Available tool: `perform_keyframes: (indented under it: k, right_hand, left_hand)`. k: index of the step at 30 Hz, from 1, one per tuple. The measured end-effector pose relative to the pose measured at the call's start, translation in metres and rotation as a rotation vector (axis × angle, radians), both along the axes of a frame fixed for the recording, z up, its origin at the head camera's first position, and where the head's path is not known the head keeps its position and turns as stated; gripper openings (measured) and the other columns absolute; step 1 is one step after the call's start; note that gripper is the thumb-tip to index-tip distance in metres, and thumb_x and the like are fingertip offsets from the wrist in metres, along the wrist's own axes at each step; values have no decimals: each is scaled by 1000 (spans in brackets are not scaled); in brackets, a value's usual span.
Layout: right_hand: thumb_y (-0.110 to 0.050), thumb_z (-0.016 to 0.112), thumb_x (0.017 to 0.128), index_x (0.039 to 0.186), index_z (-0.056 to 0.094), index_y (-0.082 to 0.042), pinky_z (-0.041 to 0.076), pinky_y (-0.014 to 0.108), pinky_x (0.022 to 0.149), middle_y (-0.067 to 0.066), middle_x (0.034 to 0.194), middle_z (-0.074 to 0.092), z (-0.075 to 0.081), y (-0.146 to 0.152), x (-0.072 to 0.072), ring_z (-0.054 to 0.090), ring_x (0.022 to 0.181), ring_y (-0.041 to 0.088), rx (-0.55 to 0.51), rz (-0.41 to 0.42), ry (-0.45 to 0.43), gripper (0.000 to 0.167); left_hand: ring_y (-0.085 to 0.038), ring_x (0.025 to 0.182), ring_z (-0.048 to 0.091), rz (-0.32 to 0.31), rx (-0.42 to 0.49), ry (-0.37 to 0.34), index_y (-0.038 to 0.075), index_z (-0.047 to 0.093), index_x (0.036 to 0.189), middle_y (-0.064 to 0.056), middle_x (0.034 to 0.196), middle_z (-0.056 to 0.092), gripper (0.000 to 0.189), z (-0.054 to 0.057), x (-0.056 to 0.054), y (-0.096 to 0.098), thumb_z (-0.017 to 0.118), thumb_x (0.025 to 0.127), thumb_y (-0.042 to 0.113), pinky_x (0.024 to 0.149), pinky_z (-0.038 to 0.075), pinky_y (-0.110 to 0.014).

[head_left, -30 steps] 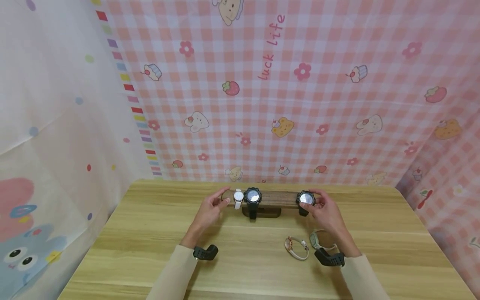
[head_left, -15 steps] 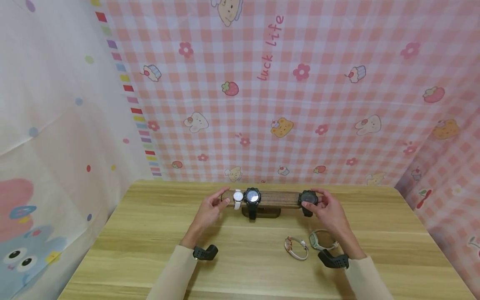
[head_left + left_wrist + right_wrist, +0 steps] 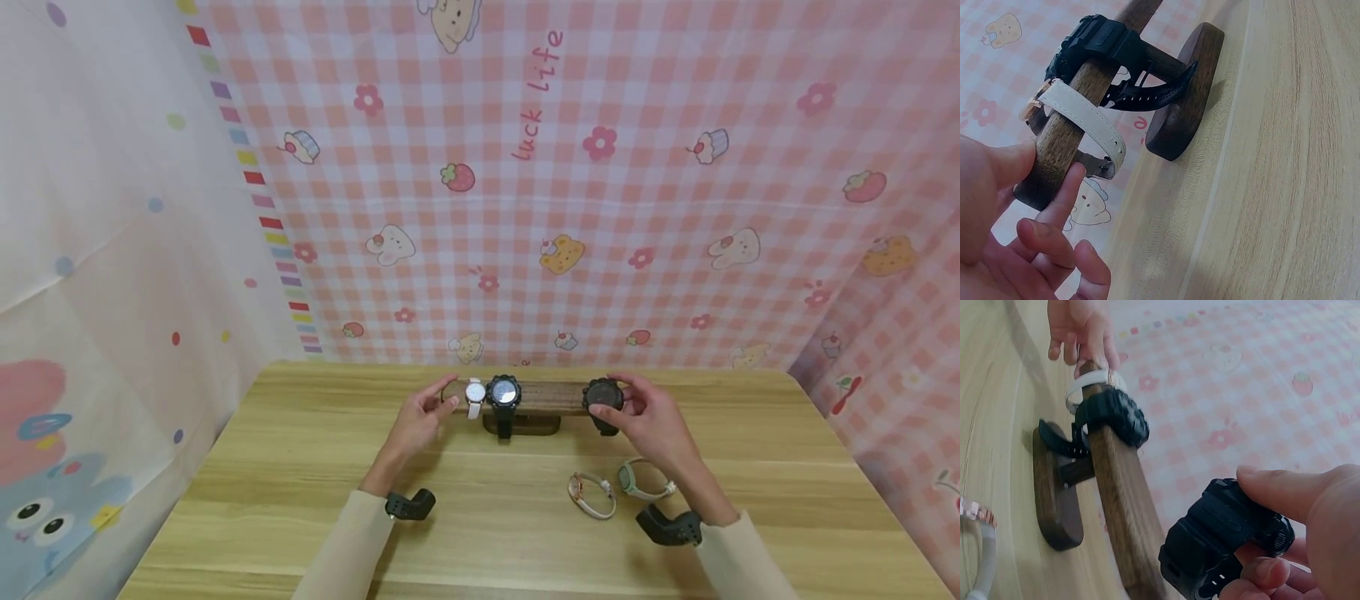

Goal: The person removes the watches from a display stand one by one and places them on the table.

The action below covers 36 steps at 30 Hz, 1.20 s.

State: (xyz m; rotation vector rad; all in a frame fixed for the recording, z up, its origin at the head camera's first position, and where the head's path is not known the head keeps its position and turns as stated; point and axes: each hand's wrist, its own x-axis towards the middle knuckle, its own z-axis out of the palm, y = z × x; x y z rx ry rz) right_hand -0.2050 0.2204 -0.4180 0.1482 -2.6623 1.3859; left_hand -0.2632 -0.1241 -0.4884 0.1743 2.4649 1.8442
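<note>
shifted leftward since half a second ago: the right hand [image 3: 651,423] and the chunky black watch [image 3: 604,395] pinched in its thumb and fingers. furthest left, the left hand [image 3: 416,423] pinches the end of a dark brown wooden bar [image 3: 553,397], other fingers loosely bent. round the bar sit a white-strapped round watch [image 3: 476,392] and a second bulky black watch [image 3: 503,391]. a rose-gold, white-strapped watch [image 3: 575,487] lies on the pale wooden table [image 3: 495,533]; the chunky one is at the bar's right end, whether round it unclear; then a mint-green watch [image 3: 626,478].
</note>
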Motion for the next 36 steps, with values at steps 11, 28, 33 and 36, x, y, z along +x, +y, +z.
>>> perform_keyframes:
  k: [11,28,33,36]
  right_hand:
    - [-24,83,82,131,60,-5,39,23,49,0,73,59,4,-26,10,47,57,9,54,122,85,58]
    - [-25,83,80,129,63,-7,38,22,47,-3,67,53,-22,-66,26,46,56,8,80,231,-57,55]
    - [-27,85,79,127,64,-5,40,22,49,-3,72,55,-34,-73,30,48,60,10,103,248,-68,57]
    - [-27,85,78,126,64,-3,41,22,51,-3,74,56,-38,-75,31,48,60,9,113,264,-56,58]
  left_hand:
    - [-11,54,41,2,-10,18,26,57,141,-8,73,52,44,3,0,0,63,98,20,47,34,-22]
    - [-11,53,39,-2,-1,21,23,56,142,-2,71,49,45,4,0,0,63,98,18,46,32,-21]
    - [-11,53,39,-1,8,9,23,56,142,-5,71,50,45,1,1,0,63,97,18,45,32,-22]
    - [-11,53,40,-8,8,11,24,57,141,-9,72,52,45,1,0,0,63,97,18,45,33,-22]
